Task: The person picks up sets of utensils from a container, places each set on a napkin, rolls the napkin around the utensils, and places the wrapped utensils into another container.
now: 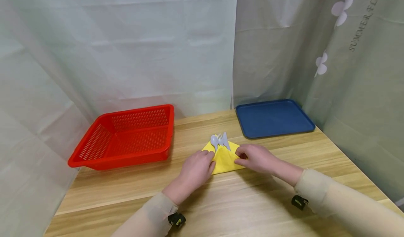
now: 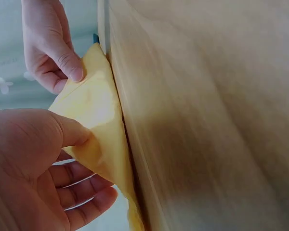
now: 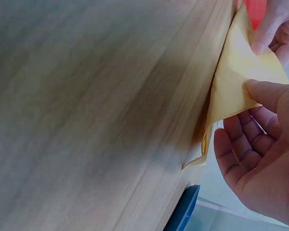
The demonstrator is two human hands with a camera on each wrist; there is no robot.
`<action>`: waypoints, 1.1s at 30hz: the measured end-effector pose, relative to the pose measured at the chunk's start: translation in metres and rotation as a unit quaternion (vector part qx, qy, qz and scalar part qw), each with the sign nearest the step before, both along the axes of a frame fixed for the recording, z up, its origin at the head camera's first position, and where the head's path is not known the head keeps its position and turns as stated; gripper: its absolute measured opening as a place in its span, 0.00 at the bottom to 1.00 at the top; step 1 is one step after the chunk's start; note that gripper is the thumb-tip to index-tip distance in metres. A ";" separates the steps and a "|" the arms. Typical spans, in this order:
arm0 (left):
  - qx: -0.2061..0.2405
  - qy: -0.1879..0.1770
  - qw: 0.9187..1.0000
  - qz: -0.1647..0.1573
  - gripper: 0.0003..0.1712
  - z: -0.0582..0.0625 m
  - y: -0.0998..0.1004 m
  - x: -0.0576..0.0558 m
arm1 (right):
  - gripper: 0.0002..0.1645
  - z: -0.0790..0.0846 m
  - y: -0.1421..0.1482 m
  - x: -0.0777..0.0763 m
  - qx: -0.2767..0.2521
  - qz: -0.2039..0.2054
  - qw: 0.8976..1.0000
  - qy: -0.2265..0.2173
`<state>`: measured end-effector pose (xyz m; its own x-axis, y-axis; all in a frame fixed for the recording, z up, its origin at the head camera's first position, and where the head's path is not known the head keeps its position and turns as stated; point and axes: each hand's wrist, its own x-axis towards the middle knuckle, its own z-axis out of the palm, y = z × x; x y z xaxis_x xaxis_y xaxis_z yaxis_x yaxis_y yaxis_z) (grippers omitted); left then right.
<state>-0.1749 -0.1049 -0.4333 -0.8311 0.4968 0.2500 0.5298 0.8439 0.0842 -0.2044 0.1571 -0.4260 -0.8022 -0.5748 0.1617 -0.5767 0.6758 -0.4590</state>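
Observation:
A folded yellow napkin (image 1: pixel 223 162) lies on the wooden table, its front flap rising to a point over the cutlery. The heads of a pale grey spoon (image 1: pixel 214 140), a fork (image 1: pixel 220 139) and a knife (image 1: pixel 226 140) stick out from behind that flap; their handles are hidden. At the napkin's left edge, my left hand (image 1: pixel 196 168) pinches the cloth, with the thumb (image 2: pixel 77 132) on the flap and the other fingers behind. My right hand (image 1: pixel 257 158) holds the right edge likewise, its thumb (image 3: pixel 267 92) on the cloth.
To the left stands a red perforated plastic basket (image 1: pixel 165 154). A blue tray (image 1: pixel 274 117) lies at the back right of the table (image 1: pixel 240 209). Pale curtains (image 1: pixel 142 47) hang behind and on both sides.

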 end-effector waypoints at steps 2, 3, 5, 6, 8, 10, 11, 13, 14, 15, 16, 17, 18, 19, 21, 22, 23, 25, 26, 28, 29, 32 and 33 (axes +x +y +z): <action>-0.002 -0.006 1.000 0.004 0.13 0.000 0.000 -0.002 | 0.10 -0.001 0.000 -0.003 0.001 -0.004 1.000 -0.010; -0.004 -0.007 1.000 0.006 0.13 -0.001 0.000 -0.003 | 0.10 -0.001 0.000 -0.004 0.002 -0.006 1.000 -0.014; -0.008 -0.010 1.000 0.009 0.12 -0.002 0.000 -0.005 | 0.11 -0.002 0.000 -0.006 0.005 -0.011 1.000 -0.019; -0.010 -0.012 1.000 0.009 0.11 -0.002 0.001 -0.005 | 0.11 -0.003 0.000 -0.007 0.006 -0.014 1.000 -0.023; -0.014 -0.015 1.000 0.012 0.10 -0.004 0.001 -0.007 | 0.11 -0.003 0.001 -0.007 0.011 -0.020 0.999 -0.029; -0.019 -0.017 1.000 0.014 0.10 -0.005 0.001 -0.009 | 0.10 -0.003 0.000 -0.008 0.015 -0.028 0.999 -0.037; -0.020 -0.018 1.000 0.015 0.10 -0.006 0.002 -0.010 | 0.09 -0.004 0.000 -0.008 0.017 -0.032 0.998 -0.042; -0.023 -0.017 0.999 0.017 0.11 -0.008 0.002 -0.011 | 0.09 -0.004 0.000 -0.008 0.018 -0.041 0.998 -0.050; -0.024 -0.016 0.999 0.018 0.11 -0.009 0.002 -0.012 | 0.08 -0.004 0.000 -0.008 0.019 -0.045 0.997 -0.053; -0.026 -0.016 0.999 0.019 0.11 -0.010 0.002 -0.012 | 0.08 -0.005 -0.001 -0.007 0.020 -0.050 0.997 -0.056; -0.026 -0.015 0.999 0.020 0.12 -0.010 0.002 -0.013 | 0.08 -0.005 -0.001 -0.007 0.021 -0.052 0.997 -0.057; -0.026 -0.015 0.999 0.021 0.12 -0.010 0.003 -0.013 | 0.08 -0.006 -0.001 -0.007 0.021 -0.054 0.997 -0.057; -0.027 -0.015 0.999 0.023 0.13 -0.011 0.003 -0.013 | 0.08 -0.006 0.000 -0.007 0.022 -0.055 0.997 -0.055; -0.027 -0.015 0.999 0.025 0.13 -0.011 0.003 -0.014 | 0.09 -0.007 -0.001 -0.007 0.023 -0.057 0.997 -0.054; -0.028 -0.016 0.999 0.029 0.13 -0.011 0.004 -0.014 | 0.09 -0.009 0.000 -0.008 0.023 -0.058 0.997 -0.051; -0.026 -0.016 0.999 0.031 0.14 -0.011 0.004 -0.014 | 0.09 -0.010 0.000 -0.008 0.023 -0.056 0.997 -0.050; -0.028 -0.017 0.999 0.035 0.14 -0.010 0.005 -0.014 | 0.09 -0.010 0.000 -0.009 0.023 -0.056 0.997 -0.049; -0.030 -0.019 0.999 0.040 0.14 -0.010 0.005 -0.015 | 0.09 -0.012 0.001 -0.009 0.023 -0.056 0.997 -0.048; -0.033 -0.022 0.998 0.044 0.14 -0.010 0.005 -0.015 | 0.08 -0.012 0.001 -0.010 0.023 -0.056 0.997 -0.048; -0.038 -0.028 0.998 0.051 0.14 -0.009 0.006 -0.015 | 0.08 -0.013 0.001 -0.010 0.023 -0.055 0.997 -0.047; -0.041 -0.030 0.997 0.053 0.14 -0.009 0.006 -0.015 | 0.08 -0.013 0.001 -0.011 0.024 -0.056 0.997 -0.048; -0.045 -0.034 0.997 0.059 0.13 -0.010 0.006 -0.015 | 0.08 -0.014 0.002 -0.012 0.023 -0.056 0.997 -0.052; -0.044 -0.033 0.997 0.059 0.13 -0.010 0.006 -0.016 | 0.07 -0.015 0.002 -0.012 0.023 -0.056 0.997 -0.053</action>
<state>-0.1907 -0.0989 -0.4430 -0.8980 0.4124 0.1535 0.4224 0.9056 0.0382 -0.2165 0.1588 -0.4406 -0.8725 -0.4863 0.0487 -0.4473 0.7545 -0.4803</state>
